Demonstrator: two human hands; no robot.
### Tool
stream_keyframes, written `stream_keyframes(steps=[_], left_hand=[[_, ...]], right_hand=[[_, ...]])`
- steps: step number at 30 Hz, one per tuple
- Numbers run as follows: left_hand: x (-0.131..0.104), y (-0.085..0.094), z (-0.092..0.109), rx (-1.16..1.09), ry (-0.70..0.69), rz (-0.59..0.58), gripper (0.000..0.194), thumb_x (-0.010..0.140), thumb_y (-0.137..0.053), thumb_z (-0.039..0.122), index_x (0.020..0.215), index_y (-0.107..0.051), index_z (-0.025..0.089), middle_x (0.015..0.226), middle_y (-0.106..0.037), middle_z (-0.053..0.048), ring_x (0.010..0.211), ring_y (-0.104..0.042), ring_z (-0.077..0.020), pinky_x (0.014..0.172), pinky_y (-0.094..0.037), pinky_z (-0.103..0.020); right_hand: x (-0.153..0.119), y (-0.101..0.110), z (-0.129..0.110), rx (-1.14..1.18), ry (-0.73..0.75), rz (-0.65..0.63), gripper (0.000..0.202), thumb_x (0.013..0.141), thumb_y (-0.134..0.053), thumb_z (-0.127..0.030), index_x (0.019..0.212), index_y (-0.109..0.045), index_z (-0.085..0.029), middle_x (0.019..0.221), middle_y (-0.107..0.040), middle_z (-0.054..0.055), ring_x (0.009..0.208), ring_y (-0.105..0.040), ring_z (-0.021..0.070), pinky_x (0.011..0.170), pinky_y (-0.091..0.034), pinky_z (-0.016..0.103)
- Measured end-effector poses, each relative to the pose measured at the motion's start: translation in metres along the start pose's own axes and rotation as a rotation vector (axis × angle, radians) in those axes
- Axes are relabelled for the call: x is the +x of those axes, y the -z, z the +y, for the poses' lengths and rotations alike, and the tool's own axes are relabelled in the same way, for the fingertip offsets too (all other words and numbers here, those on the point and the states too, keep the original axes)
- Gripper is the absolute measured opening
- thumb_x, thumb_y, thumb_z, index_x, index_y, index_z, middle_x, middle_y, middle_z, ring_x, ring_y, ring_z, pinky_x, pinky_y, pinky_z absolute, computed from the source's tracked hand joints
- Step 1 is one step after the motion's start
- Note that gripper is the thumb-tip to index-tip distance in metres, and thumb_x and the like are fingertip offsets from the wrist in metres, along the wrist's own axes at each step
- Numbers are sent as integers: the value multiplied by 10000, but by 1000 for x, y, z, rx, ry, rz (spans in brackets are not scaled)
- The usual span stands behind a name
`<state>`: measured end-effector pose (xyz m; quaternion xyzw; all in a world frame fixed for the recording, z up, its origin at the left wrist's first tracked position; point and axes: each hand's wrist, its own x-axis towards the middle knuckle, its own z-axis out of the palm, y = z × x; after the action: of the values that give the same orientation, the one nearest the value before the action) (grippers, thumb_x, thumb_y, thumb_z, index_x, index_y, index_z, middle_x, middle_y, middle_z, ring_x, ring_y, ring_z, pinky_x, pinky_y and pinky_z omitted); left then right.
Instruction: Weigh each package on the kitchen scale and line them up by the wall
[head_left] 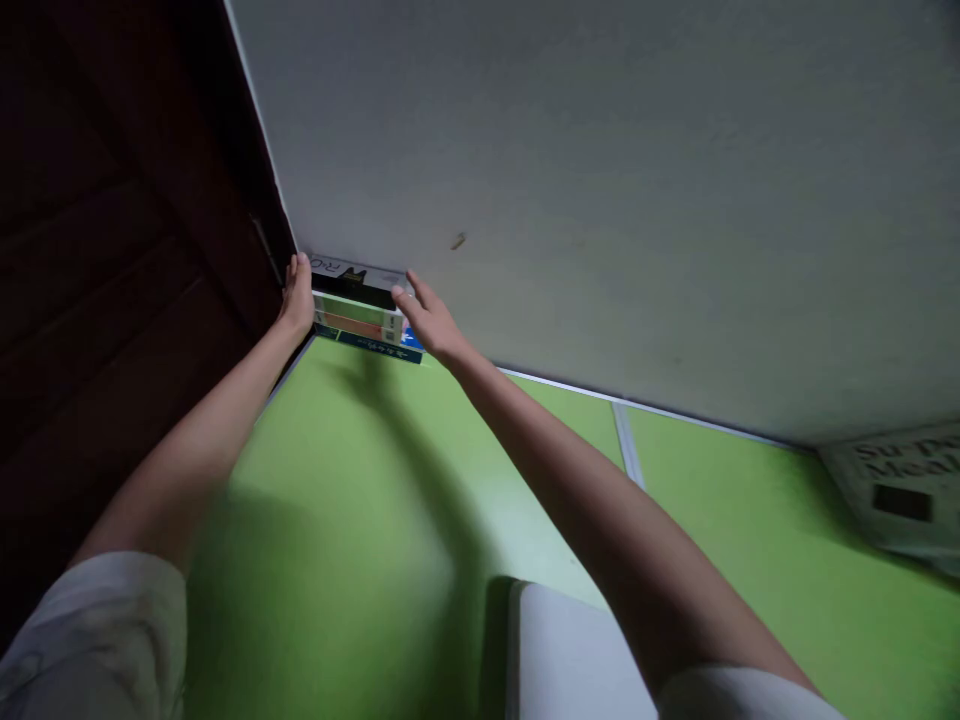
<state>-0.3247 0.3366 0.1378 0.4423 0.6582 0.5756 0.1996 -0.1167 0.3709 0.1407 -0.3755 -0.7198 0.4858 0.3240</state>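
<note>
A small stack of books or boxes (358, 318) lies on the green surface, against the wall in the far left corner. The topmost item (360, 276) is pale with a black side and dark lettering. My left hand (298, 292) is upright at the stack's left end, its palm side against or very near it. At the right end my right hand (433, 320) has its thumb and a finger apart, touching or close to the upper items. Both hands are open, and neither is wrapped round anything.
A dark wooden door or panel (112, 220) rises at the left. The grey wall (600, 200) runs behind the green surface (360, 480). A white flat object (570, 650) lies at the bottom middle. A printed box or bag (900, 490) stands at the right edge.
</note>
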Motion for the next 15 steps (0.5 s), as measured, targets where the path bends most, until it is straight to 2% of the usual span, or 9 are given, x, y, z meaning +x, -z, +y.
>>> stream_keyframes(steps=[2,3,6,8,9,11,13,15], left_hand=[[-37,-15,22,4,32,-85,715,989,-172,622,1514,-352,172,1633,-247,-64,1527,-133,-220,1249,-50,-389],[-62,-25,34,-6,32,-190,736,987,-142,620,1512,-354,151,1626,-263,-78,1521,-169,-221,1249,-65,-391],[-155,-56,70,-32,94,-687,820,935,-129,706,1485,-413,167,1582,-361,-91,1499,-248,-260,1241,-135,-453],[-214,-74,89,20,208,-971,830,898,-145,761,1463,-452,236,1587,-350,-52,1504,-224,-298,1228,-133,-535],[-238,-83,98,50,253,-1086,814,889,-153,773,1462,-451,277,1597,-325,-29,1507,-207,-311,1222,-125,-564],[-274,-106,114,99,301,-1259,805,871,-159,792,1464,-438,325,1609,-281,-5,1509,-180,-336,1209,-111,-607],[-296,-139,133,108,272,-1350,790,878,-158,782,1458,-447,330,1609,-275,1,1513,-164,-337,1213,-84,-604],[-310,-182,155,71,194,-1392,767,907,-143,744,1447,-469,308,1597,-312,-2,1514,-175,-312,1228,-67,-562]], right_hand=[[-31,26,-3,70,-3,-2,930,830,-464,-754,1489,-384,-102,1585,-347,160,1459,-346,283,1222,-232,453],[-53,42,-3,113,-26,-42,892,834,-456,-757,1451,-446,-113,1540,-423,167,1409,-426,287,1196,-292,465],[-144,95,2,170,-161,-319,783,857,-451,-743,1314,-592,-122,1354,-617,180,1247,-591,281,1114,-417,472],[-213,131,6,130,-279,-514,751,871,-486,-707,1330,-583,-120,1329,-638,179,1227,-608,275,1108,-427,474],[-246,149,8,115,-334,-558,746,870,-518,-685,1350,-568,-117,1337,-634,179,1232,-606,276,1111,-424,478],[-305,187,13,126,-415,-499,745,846,-595,-644,1356,-563,-102,1321,-645,184,1229,-610,278,1110,-425,472],[-352,231,22,149,-445,-314,714,837,-625,-617,1327,-583,-100,1288,-666,185,1208,-624,269,1094,-436,454],[-387,282,36,154,-438,-68,660,830,-633,-605,1283,-605,-127,1257,-683,170,1180,-634,249,1074,-442,434]])
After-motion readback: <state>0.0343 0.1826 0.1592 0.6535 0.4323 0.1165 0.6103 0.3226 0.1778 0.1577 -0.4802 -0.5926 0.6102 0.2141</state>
